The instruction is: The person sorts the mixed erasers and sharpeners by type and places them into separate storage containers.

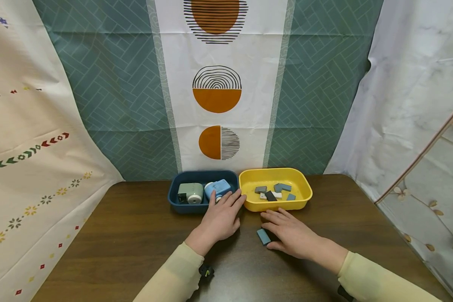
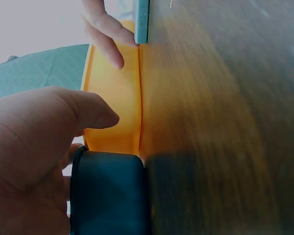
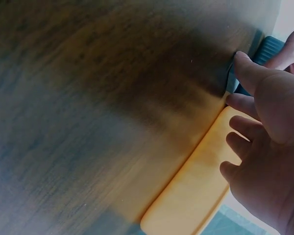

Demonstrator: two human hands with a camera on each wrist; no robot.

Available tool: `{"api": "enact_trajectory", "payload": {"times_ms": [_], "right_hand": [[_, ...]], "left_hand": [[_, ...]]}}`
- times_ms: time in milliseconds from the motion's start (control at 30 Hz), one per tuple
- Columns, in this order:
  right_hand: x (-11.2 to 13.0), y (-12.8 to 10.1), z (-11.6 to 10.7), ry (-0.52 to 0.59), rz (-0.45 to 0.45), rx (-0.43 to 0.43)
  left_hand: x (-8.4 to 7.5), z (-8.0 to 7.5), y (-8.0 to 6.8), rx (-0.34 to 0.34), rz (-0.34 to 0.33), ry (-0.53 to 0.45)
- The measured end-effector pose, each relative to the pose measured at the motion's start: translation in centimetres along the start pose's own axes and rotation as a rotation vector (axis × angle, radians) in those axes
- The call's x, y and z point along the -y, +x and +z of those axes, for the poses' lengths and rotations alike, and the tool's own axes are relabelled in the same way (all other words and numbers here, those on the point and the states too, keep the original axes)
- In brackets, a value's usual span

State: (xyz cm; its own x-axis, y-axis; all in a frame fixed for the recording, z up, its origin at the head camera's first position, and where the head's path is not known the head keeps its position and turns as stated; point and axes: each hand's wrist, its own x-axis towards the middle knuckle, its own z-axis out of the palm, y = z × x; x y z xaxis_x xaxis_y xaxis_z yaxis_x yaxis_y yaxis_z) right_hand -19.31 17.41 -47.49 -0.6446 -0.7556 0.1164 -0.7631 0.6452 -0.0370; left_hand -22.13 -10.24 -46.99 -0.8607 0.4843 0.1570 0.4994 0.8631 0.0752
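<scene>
A small blue rectangular block (image 1: 263,237) lies at the wooden table's middle, in front of a yellow tray (image 1: 256,207). My right hand (image 1: 292,237) pinches its two ends between thumb and index finger; the other fingers spread toward the tray. In the right wrist view the block (image 3: 231,79) shows partly between thumb and index finger. My left hand (image 1: 220,220) reaches over the front rim of a navy tray (image 1: 186,209), fingers extended and thumb apart. Its fingertips overlap a light blue toy camera (image 1: 220,186) in the head view. Beside that sits a green toy camera (image 1: 192,191).
Inside the yellow tray lie several small blocks in grey, white, black and blue, among them a black block (image 1: 270,196). The two trays stand side by side at the back of the table (image 1: 136,247), against a patterned cloth (image 1: 219,54). Cloths also hang at both sides.
</scene>
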Motion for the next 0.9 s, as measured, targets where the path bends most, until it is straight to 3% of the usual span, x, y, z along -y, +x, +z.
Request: {"api": "enact_trajectory", "payload": {"times_ms": [567,600,633,800,833,900], "right_hand": [[0.1,-0.1,0.0,-0.002,-0.001,-0.019],[0.1,-0.1,0.0,-0.003,-0.002,-0.020],[0.1,-0.1,0.0,-0.003,-0.003,-0.021],[0.1,-0.1,-0.1,-0.010,-0.009,-0.030],[0.2,-0.1,-0.1,-0.012,-0.011,-0.033],[0.2,-0.2,-0.2,-0.014,-0.014,-0.041]], "left_hand": [[0.0,0.1,0.0,0.005,-0.003,0.009],[0.6,1.1,0.4,-0.014,0.008,-0.007],[0.6,1.1,0.4,-0.011,0.005,-0.008],[0.6,1.0,0.3,-0.015,0.008,-0.012],[-0.1,0.0,0.0,0.006,-0.004,0.005],[0.0,0.0,0.0,0.007,-0.004,0.007]]}}
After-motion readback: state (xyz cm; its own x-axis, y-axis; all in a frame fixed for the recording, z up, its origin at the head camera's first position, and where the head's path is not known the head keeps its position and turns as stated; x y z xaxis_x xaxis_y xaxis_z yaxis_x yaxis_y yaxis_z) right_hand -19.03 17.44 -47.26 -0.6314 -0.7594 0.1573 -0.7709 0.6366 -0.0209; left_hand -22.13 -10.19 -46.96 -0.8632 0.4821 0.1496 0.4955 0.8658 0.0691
